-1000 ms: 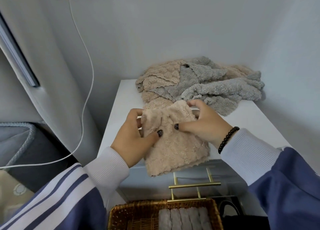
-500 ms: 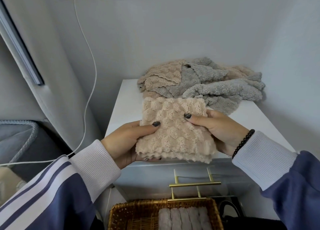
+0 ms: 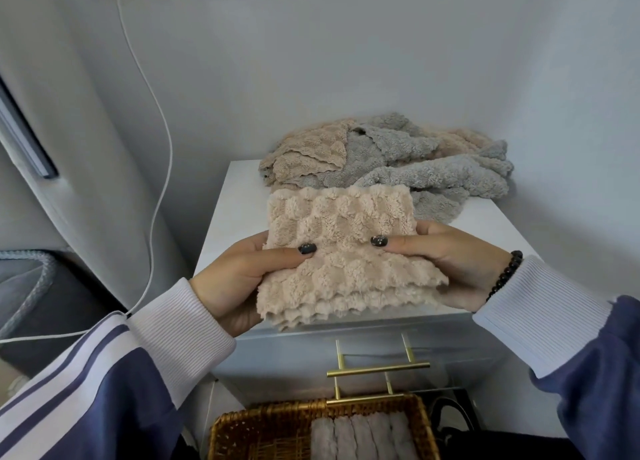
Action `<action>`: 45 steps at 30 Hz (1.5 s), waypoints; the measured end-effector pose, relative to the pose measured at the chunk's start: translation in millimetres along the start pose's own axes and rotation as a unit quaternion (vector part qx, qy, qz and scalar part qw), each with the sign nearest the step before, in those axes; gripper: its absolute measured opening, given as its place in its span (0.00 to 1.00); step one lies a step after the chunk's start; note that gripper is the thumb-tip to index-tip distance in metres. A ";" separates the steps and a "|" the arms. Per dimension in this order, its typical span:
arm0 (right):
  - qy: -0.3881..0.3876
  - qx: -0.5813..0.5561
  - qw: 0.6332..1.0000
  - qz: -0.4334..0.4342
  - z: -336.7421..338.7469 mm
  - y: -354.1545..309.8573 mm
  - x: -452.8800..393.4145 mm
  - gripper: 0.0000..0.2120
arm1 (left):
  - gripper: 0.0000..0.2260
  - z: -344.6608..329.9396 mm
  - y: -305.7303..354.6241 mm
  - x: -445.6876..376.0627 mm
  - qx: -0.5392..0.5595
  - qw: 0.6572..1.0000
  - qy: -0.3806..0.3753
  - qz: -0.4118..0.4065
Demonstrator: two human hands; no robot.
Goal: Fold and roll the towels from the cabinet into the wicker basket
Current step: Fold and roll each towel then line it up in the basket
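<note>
A folded beige towel [image 3: 346,251] with a bumpy pile is held flat above the front edge of the white cabinet [image 3: 235,196]. My left hand [image 3: 242,279] grips its left side, thumb on top. Gripping the right side the same way is my right hand [image 3: 460,265]. A heap of loose beige and grey towels [image 3: 398,158] lies at the back of the cabinet top. Below, at the bottom edge, stands the wicker basket [image 3: 263,432] with several rolled grey towels [image 3: 363,439] side by side in its right half.
Walls close in behind and to the right of the cabinet. A white cable [image 3: 156,168] hangs down the left wall. Brass drawer handles [image 3: 377,369] stick out of the cabinet front above the basket. A grey cushion-like thing [image 3: 31,286] sits at the left.
The beige towel hung partly over the cabinet's front edge a second ago. Both hands have since folded it into a compact rectangle and lifted it slightly towards me.
</note>
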State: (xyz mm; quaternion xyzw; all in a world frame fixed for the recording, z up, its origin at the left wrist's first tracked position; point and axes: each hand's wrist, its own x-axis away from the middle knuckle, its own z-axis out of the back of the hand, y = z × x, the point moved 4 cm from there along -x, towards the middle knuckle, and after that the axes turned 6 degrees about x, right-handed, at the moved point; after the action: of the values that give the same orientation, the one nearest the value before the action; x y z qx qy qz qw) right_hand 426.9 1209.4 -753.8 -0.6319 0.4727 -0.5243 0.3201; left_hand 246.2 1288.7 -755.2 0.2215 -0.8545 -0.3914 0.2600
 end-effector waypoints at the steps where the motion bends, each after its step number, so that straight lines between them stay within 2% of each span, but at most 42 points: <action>1: 0.003 -0.018 1.000 0.011 1.7 -3.2 0.4 0.23 | 0.15 1.5 1.0 0.2 -0.003 1.000 -0.007 -0.006; 4: -0.037 -0.064 0.996 0.040 4.7 -7.6 1.0 0.32 | 0.21 5.9 4.0 1.6 -0.019 0.999 -0.040 -0.009; 5: -0.050 -0.071 0.995 0.046 5.1 -8.1 1.1 0.32 | 0.24 6.3 5.3 2.7 -0.019 0.998 -0.059 -0.010; 8: -0.077 -0.075 0.993 0.055 5.3 -7.8 0.9 0.25 | 0.27 7.5 7.9 8.3 0.002 0.993 -0.120 -0.003; 11: -0.118 -0.019 0.992 0.046 0.2 -7.1 3.6 0.27 | 0.17 9.0 5.5 8.0 0.124 0.974 -0.185 0.050; 12: -0.147 -0.025 0.988 0.036 -3.7 -7.1 5.6 0.27 | 0.14 11.0 4.5 8.1 0.164 0.968 -0.183 0.057; 13: -0.177 -0.050 0.983 0.024 -7.0 -6.9 5.8 0.26 | 0.17 16.4 -3.3 12.1 0.195 0.966 -0.157 0.072; 15: -0.226 -0.117 0.967 -0.009 -12.0 -6.7 6.5 0.19 | 0.22 17.6 -5.2 16.6 0.227 0.954 -0.182 0.078; 17: -0.203 -0.174 0.963 -0.024 -14.2 -2.1 6.5 0.14 | 0.23 16.0 0.4 15.0 0.232 0.948 -0.213 0.048; 19: -0.167 -0.201 0.965 -0.022 -13.2 2.2 5.3 0.19 | 0.22 19.5 6.4 12.6 0.225 0.947 -0.229 0.018; 22: -0.178 -0.193 0.965 -0.008 -20.7 1.2 6.2 0.20 | 0.20 32.5 15.2 15.6 0.156 0.978 -0.129 -0.059; 23: -0.195 -0.192 0.962 -0.004 -18.8 0.6 5.8 0.20 | 0.17 25.1 17.9 14.3 0.135 0.979 -0.133 -0.077; 24: -0.183 -0.173 0.968 0.013 -15.5 -0.9 7.4 0.20 | 0.15 20.6 13.2 11.7 0.130 0.980 -0.145 -0.045; 26: -0.130 -0.126 0.982 0.048 -10.9 -4.3 7.9 0.20 | 0.23 28.7 13.8 11.9 0.072 0.992 -0.079 -0.066; 28: -0.172 -0.114 0.978 0.013 -22.1 -4.0 3.3 0.17 | 0.21 26.7 18.2 17.5 0.028 0.997 -0.028 -0.071; 31: -0.024 0.025 0.998 0.050 -22.3 -5.0 6.9 0.15 | 0.08 29.1 17.8 17.1 -0.033 0.998 0.009 -0.059; 33: 0.013 0.114 0.991 0.074 -27.1 -4.2 8.4 0.08 | 0.06 33.7 13.9 15.5 -0.115 0.990 0.035 -0.068; 35: 0.015 0.191 0.977 0.089 -29.5 -0.1 8.0 0.09 | 0.09 37.3 8.7 14.0 -0.187 0.977 0.036 -0.093; 38: 0.021 0.257 0.959 0.116 -24.8 3.7 6.0 0.13 | 0.14 45.2 4.2 13.0 -0.223 0.968 0.032 -0.113; 40: 0.021 0.275 0.954 0.122 -25.7 4.8 6.2 0.14 | 0.24 48.0 6.3 15.2 -0.216 0.968 0.028 -0.123; 43: 0.030 0.208 0.970 0.120 -26.6 6.1 7.0 0.09 | 0.38 49.5 10.2 19.6 -0.201 0.971 0.044 -0.124; 45: 0.061 0.285 0.944 0.151 -27.7 5.2 8.9 0.11 | 0.44 48.7 11.0 24.0 -0.197 0.972 0.045 -0.118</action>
State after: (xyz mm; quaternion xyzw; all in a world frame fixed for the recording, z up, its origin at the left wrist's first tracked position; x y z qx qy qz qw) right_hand 398.9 1201.8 -748.5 -0.4018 0.4120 -0.6205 0.5328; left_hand 195.8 1308.2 -767.2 0.2825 -0.7157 -0.5699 0.2884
